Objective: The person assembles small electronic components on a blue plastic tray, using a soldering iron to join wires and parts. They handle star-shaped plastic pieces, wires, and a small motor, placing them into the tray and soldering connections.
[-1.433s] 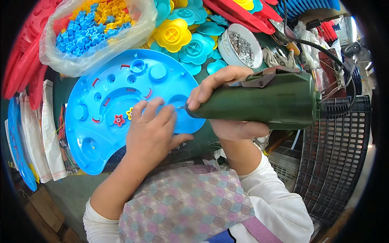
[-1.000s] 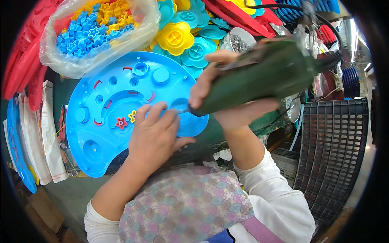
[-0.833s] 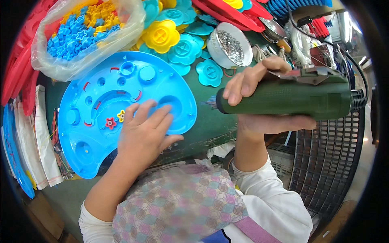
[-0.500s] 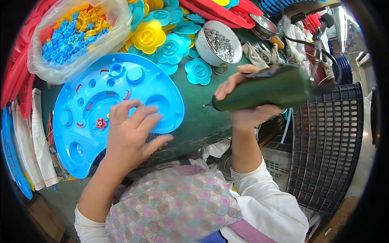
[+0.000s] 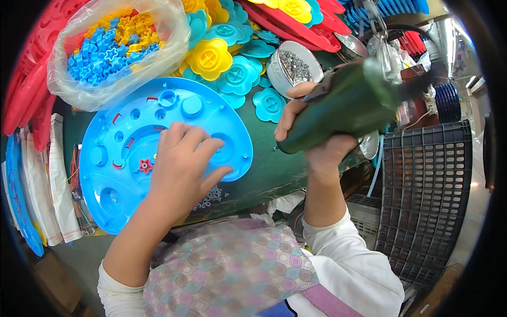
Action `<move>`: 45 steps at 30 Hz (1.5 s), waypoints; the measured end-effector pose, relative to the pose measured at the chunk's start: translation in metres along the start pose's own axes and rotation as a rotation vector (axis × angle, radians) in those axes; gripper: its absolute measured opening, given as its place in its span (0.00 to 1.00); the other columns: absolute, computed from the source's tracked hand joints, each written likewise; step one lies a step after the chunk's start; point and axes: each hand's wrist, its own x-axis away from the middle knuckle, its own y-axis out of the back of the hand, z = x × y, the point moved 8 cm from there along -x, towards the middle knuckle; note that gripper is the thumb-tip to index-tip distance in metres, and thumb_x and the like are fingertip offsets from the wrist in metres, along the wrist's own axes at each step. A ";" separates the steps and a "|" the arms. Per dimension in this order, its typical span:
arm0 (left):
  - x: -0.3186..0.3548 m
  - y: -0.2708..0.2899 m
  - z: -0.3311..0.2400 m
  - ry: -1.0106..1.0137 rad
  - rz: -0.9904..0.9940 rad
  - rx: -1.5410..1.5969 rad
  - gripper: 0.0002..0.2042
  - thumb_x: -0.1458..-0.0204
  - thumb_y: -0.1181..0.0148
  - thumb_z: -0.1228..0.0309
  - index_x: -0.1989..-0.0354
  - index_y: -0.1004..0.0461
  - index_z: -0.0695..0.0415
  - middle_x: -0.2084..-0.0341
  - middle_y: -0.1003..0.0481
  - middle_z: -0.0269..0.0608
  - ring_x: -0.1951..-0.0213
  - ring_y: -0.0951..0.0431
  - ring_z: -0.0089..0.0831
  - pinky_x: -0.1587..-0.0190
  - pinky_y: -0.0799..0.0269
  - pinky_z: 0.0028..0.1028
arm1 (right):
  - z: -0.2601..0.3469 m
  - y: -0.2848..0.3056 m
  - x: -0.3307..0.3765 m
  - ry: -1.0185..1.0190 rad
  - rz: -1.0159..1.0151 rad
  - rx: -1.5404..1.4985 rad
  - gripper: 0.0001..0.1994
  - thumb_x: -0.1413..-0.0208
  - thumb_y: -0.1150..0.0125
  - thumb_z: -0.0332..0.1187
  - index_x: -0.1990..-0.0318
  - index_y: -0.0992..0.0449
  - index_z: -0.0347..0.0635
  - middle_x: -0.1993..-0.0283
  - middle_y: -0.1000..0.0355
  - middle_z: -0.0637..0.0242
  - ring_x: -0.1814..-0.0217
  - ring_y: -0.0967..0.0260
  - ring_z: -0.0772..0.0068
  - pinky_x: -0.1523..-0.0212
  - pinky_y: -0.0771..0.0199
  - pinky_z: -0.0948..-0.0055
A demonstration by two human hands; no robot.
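Green bench, crowded: clear bag of blue and yellow star pieces at the back left, yellow and teal flower discs beside it, white bowl of screws behind my right hand, black crate to my right. Blue moulded tray lies flat before me, small red star seated in it. My left hand: grip apart, fingers spread flat on the tray. My right hand: grip clamped around a green power screwdriver, raised clear of the tray.

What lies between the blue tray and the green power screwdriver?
In the head view, only bare green table lies between the blue tray and the green power screwdriver, held in the right hand.
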 end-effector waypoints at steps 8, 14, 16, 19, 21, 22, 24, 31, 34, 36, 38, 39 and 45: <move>-0.003 -0.003 -0.011 -0.107 -0.114 0.003 0.18 0.60 0.24 0.70 0.59 0.21 0.54 0.64 0.25 0.35 0.56 0.29 0.40 0.54 0.34 0.40 | -0.013 0.033 0.012 0.074 -0.085 -0.127 0.58 0.56 0.50 0.86 0.41 0.33 0.32 0.68 0.27 0.59 0.74 0.26 0.64 0.71 0.23 0.66; -0.024 0.000 -0.020 -0.128 -0.137 0.065 0.17 0.61 0.24 0.70 0.61 0.21 0.52 0.65 0.25 0.34 0.57 0.28 0.39 0.55 0.34 0.40 | 0.041 -0.006 -0.006 0.335 0.026 -0.544 0.59 0.55 0.56 0.87 0.38 0.33 0.33 0.69 0.27 0.59 0.74 0.25 0.60 0.70 0.21 0.61; -0.023 0.007 -0.014 -0.127 -0.149 0.030 0.15 0.61 0.24 0.70 0.64 0.20 0.51 0.66 0.25 0.32 0.58 0.28 0.37 0.56 0.34 0.39 | 0.039 -0.023 -0.014 0.324 0.061 -0.574 0.60 0.56 0.58 0.88 0.37 0.33 0.34 0.69 0.27 0.59 0.74 0.24 0.60 0.70 0.21 0.61; -0.017 0.019 0.004 -0.122 -0.198 -0.024 0.12 0.60 0.25 0.71 0.65 0.19 0.51 0.69 0.25 0.31 0.59 0.27 0.35 0.57 0.34 0.39 | 0.034 -0.046 -0.025 0.332 0.095 -0.626 0.62 0.58 0.58 0.89 0.36 0.34 0.35 0.68 0.27 0.59 0.73 0.23 0.59 0.69 0.20 0.60; -0.014 0.030 0.016 -0.091 -0.217 -0.042 0.10 0.59 0.25 0.72 0.67 0.18 0.51 0.71 0.24 0.30 0.61 0.27 0.35 0.58 0.33 0.38 | 0.031 -0.059 -0.032 0.363 0.098 -0.669 0.62 0.59 0.58 0.90 0.36 0.34 0.35 0.68 0.27 0.58 0.72 0.23 0.59 0.68 0.19 0.60; -0.012 0.033 0.023 -0.081 -0.222 -0.050 0.10 0.59 0.25 0.72 0.66 0.18 0.51 0.71 0.24 0.31 0.61 0.27 0.35 0.58 0.33 0.38 | 0.030 -0.065 -0.035 0.374 0.106 -0.679 0.62 0.59 0.58 0.90 0.36 0.34 0.35 0.68 0.27 0.58 0.72 0.23 0.59 0.68 0.19 0.59; -0.011 0.042 0.034 -0.086 -0.227 -0.065 0.11 0.59 0.25 0.71 0.66 0.18 0.51 0.71 0.24 0.31 0.62 0.26 0.35 0.58 0.33 0.37 | 0.027 -0.077 -0.041 0.379 0.115 -0.693 0.63 0.59 0.58 0.90 0.36 0.34 0.35 0.68 0.27 0.58 0.72 0.23 0.59 0.68 0.19 0.59; -0.022 0.058 0.054 -0.174 -0.221 -0.104 0.11 0.62 0.25 0.70 0.68 0.20 0.50 0.71 0.25 0.30 0.61 0.26 0.34 0.59 0.32 0.35 | 0.024 -0.095 -0.060 0.425 0.152 -0.684 0.63 0.59 0.58 0.90 0.35 0.35 0.34 0.66 0.27 0.58 0.70 0.23 0.59 0.66 0.19 0.57; -0.028 0.060 0.060 -0.215 -0.230 -0.103 0.12 0.64 0.24 0.70 0.69 0.21 0.50 0.71 0.25 0.30 0.62 0.26 0.34 0.59 0.32 0.35 | 0.019 -0.098 -0.069 0.405 0.164 -0.721 0.63 0.58 0.59 0.89 0.35 0.36 0.35 0.65 0.27 0.57 0.69 0.23 0.58 0.65 0.19 0.57; -0.031 0.062 0.062 -0.241 -0.257 -0.121 0.13 0.65 0.24 0.70 0.70 0.22 0.50 0.71 0.25 0.30 0.61 0.26 0.34 0.59 0.32 0.35 | 0.014 -0.100 -0.074 0.378 0.160 -0.745 0.63 0.58 0.60 0.89 0.34 0.37 0.35 0.65 0.27 0.57 0.68 0.22 0.57 0.65 0.19 0.57; -0.034 0.062 0.067 -0.238 -0.290 -0.135 0.14 0.66 0.24 0.70 0.70 0.23 0.51 0.71 0.25 0.30 0.62 0.25 0.35 0.59 0.32 0.36 | 0.011 -0.103 -0.079 0.367 0.158 -0.754 0.63 0.57 0.60 0.89 0.34 0.37 0.35 0.64 0.27 0.56 0.68 0.22 0.57 0.65 0.18 0.56; -0.035 0.061 0.069 -0.236 -0.306 -0.143 0.15 0.66 0.23 0.70 0.70 0.23 0.51 0.71 0.25 0.30 0.62 0.25 0.36 0.59 0.32 0.36 | 0.009 -0.104 -0.081 0.369 0.159 -0.749 0.63 0.57 0.60 0.89 0.34 0.37 0.34 0.64 0.27 0.56 0.68 0.22 0.57 0.64 0.18 0.56; -0.032 0.056 0.086 -0.088 -0.421 -0.107 0.17 0.69 0.22 0.68 0.70 0.23 0.52 0.67 0.25 0.33 0.59 0.26 0.38 0.56 0.31 0.38 | -0.004 -0.106 -0.090 0.442 0.187 -0.647 0.64 0.58 0.58 0.89 0.35 0.38 0.31 0.64 0.26 0.54 0.69 0.22 0.57 0.64 0.16 0.58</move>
